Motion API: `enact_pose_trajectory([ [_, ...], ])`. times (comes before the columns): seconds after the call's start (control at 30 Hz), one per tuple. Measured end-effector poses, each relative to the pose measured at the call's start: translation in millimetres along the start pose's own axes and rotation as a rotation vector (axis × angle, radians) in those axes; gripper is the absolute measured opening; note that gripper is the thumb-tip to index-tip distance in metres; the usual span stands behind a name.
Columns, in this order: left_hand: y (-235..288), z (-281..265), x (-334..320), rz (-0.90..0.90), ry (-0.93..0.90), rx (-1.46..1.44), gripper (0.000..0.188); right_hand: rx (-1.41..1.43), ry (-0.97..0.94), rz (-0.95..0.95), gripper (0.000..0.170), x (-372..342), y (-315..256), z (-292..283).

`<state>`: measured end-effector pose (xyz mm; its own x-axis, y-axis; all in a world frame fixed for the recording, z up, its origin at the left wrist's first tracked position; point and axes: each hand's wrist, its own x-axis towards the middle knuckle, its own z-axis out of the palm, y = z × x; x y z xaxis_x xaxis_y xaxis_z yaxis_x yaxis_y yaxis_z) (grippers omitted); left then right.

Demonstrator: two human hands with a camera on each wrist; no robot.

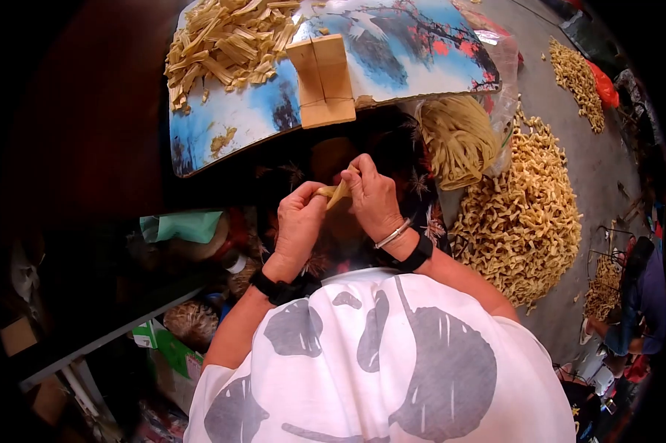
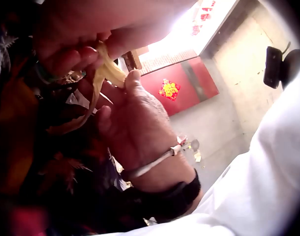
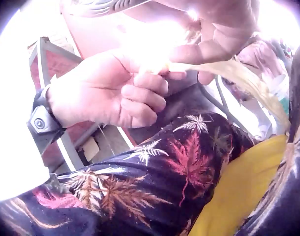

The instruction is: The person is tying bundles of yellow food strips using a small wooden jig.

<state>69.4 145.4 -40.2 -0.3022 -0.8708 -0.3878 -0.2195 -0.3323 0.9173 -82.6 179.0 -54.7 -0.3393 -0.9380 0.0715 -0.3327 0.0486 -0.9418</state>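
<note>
Both hands meet over the person's lap around one pale yellow bean curd strip (image 1: 336,196). My left hand (image 1: 301,221) pinches one end of it, its other fingers curled in toward the palm in the right wrist view. My right hand (image 1: 376,201), with a bracelet at the wrist, pinches the strip between thumb and fingers. In the left wrist view the strip (image 2: 109,71) is folded between the hands, and a loose tail hangs below. A long flat length (image 3: 238,73) trails off to the right in the right wrist view.
Ahead is a painted board (image 1: 251,111) bearing a pile of short strips (image 1: 229,48) and a wooden block (image 1: 324,81) at its near edge. Right of it hangs a bundle of long strips (image 1: 460,140). A large heap of knotted pieces (image 1: 525,221) lies on the floor.
</note>
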Motion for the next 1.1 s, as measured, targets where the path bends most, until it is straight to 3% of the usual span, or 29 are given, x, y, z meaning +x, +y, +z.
enact_pose_trajectory([
  [0.1, 1.0, 9.4, -0.2, 0.686, 0.113, 0.798, 0.015, 0.004, 0.05, -0.125, 0.024, -2.2, 8.6, 3.9],
  [0.3, 12.6, 22.9, -0.3, 0.771, 0.151, 0.855, 0.017, 0.131, 0.029, 0.164, 0.021, 6.4, 16.7, 4.9],
  [0.4, 20.0, 27.6, 0.5, 0.757, 0.198, 0.912, 0.017, 0.154, 0.038, -0.008, 0.017, 5.9, 16.9, 3.6],
  [0.5, 26.0, 26.8, 6.4, 0.737, 0.218, 0.944, 0.013, 0.224, -0.1, -0.053, 0.013, 5.6, 10.4, -9.9],
  [0.6, 32.7, 25.8, 8.8, 0.687, 0.206, 0.904, 0.012, 0.199, -0.072, -0.208, 0.012, 9.1, 9.8, -13.9],
  [0.7, 31.8, 25.7, 6.7, 0.635, 0.173, 0.735, 0.013, 0.137, -0.089, -0.194, 0.013, 12.0, 12.8, -14.4],
  [0.8, 33.4, 19.4, -0.5, 0.544, 0.148, 0.735, 0.015, 0.212, -0.204, -0.097, 0.015, 10.5, 13.9, -10.7],
  [0.93, 29.2, 8.0, -2.4, 0.581, 0.145, 0.7, 0.015, 0.82, -0.652, 0.566, 0.021, 7.8, 4.0, -19.2],
  [1.0, 23.1, 0.4, -0.4, 0.581, 0.17, 0.712, 0.016, 1.011, -0.761, 0.639, 0.019, 8.4, 3.6, -21.9],
  [1.03, 18.6, -5.2, 1.1, 0.488, 0.163, 0.68, 0.012, 1.019, -0.752, 0.635, 0.02, 7.4, 3.5, -20.6],
  [1.1, 17.6, -14.9, -1.0, 0.248, 0.097, 0.334, 0.007, 1.033, -0.736, 0.625, 0.022, 5.6, 4.6, -16.2],
])
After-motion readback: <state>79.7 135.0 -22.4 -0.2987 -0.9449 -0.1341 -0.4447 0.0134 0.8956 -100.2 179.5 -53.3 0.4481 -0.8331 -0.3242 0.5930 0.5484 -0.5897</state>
